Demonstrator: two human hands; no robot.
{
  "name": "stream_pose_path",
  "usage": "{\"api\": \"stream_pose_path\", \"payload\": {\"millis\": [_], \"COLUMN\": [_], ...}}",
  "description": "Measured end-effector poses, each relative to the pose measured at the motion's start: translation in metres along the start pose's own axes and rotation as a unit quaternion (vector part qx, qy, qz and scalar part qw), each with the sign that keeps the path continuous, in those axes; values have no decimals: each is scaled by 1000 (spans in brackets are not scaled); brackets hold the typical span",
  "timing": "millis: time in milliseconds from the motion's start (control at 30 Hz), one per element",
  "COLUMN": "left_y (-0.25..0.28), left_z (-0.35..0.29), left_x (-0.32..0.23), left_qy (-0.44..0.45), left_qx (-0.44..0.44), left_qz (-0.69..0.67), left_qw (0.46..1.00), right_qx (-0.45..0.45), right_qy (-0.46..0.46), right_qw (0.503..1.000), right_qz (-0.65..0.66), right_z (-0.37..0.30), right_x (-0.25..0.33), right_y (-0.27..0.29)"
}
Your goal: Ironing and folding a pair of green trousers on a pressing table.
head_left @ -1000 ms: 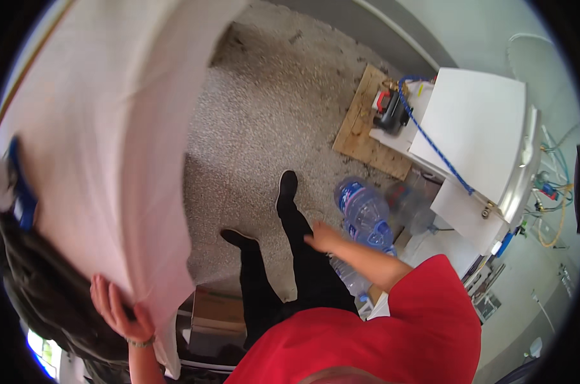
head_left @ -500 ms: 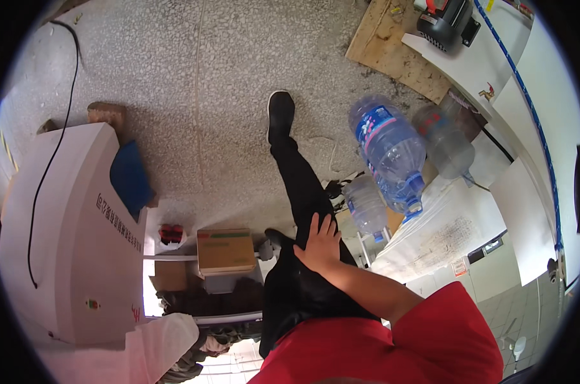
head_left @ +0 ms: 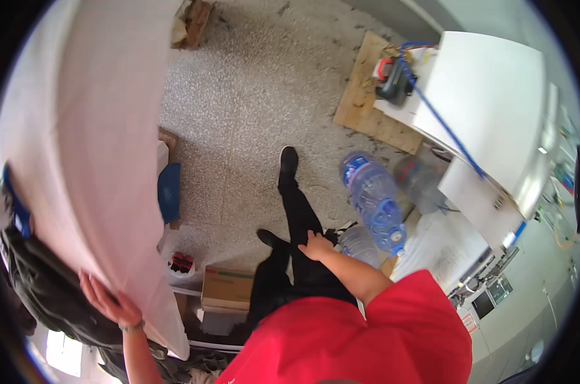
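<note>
My left hand lies with its fingers stretched out along the near edge of a large white covered surface at the left. A dark green garment hangs beside that hand. My right hand rests on my leg in black trousers, thumb and fingers apart, nothing held. Right of that leg stand large clear blue water bottles: a labelled one, a smaller-looking one partly hidden nearer me, and a greyish one behind.
A cardboard box and a bag with red items sit near my feet. A blue panel leans under the white surface. At the far right, a dark motor stands by a wooden board and a blue hose.
My left hand has come into view on the white surface. The view has swung, so the white surface fills more of the left side. My right hand stays on my leg.
</note>
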State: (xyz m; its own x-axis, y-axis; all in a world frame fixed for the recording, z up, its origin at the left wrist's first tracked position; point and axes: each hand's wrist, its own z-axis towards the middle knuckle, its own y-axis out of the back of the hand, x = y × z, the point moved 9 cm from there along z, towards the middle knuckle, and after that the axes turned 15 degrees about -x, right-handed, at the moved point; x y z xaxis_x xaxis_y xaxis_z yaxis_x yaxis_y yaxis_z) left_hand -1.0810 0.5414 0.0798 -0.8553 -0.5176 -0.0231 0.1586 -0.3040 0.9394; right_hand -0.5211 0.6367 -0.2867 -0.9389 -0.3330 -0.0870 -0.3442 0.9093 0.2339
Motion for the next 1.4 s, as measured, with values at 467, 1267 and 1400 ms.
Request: {"api": "stream_pose_path", "payload": {"millis": [467, 1267, 1400], "left_y": [40, 229, 236], "left_z": [-13, -127, -112], "left_x": [18, 384, 397], "left_qy": [62, 390, 374], "left_qx": [-197, -401, -358], "left_qz": [-152, 39, 13], "left_qw": [967, 828, 856], "right_qx": [-306, -426, -337], "right_qy": [446, 785, 816], "right_qw": [805, 441, 464], "right_qz": [245, 90, 74], "right_z": [-277, -552, -552], "right_x": [296, 825, 837], "right_y": [377, 114, 135]}}
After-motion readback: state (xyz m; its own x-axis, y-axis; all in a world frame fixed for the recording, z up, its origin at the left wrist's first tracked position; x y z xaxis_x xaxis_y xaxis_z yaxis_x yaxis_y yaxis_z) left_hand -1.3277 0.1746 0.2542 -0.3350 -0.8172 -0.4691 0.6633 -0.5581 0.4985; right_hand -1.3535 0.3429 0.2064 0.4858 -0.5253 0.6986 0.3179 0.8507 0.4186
